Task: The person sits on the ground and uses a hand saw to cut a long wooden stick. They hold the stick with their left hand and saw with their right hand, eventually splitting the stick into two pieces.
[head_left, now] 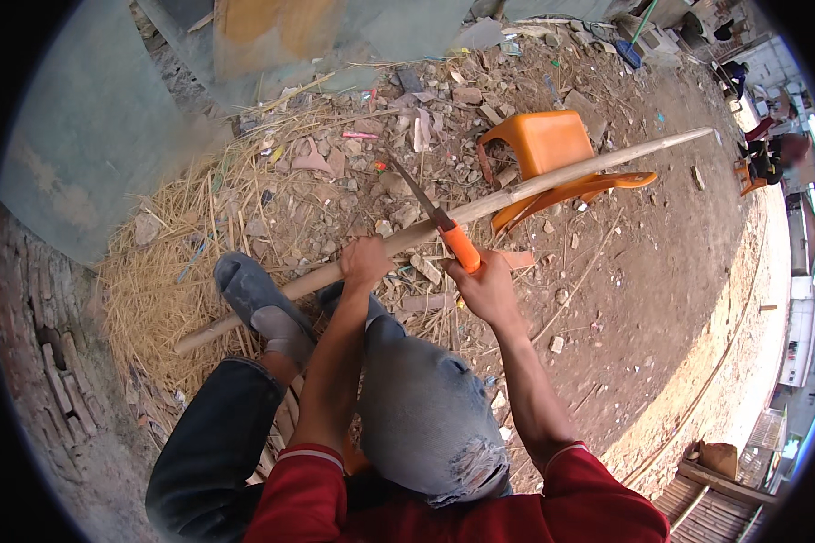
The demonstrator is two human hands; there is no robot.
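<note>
The left hand (365,261) clasps a long pale wooden pole (489,205). The right hand (487,288) closes around an orange-handled metal saw (462,249), its butt hidden.

One saw (444,223), one wooden pole (482,207), two shoes (244,282)

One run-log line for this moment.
left hand grips wooden pole | right hand holds saw by orange handle | blade crosses pole | pole passes over orange plastic seat
</note>
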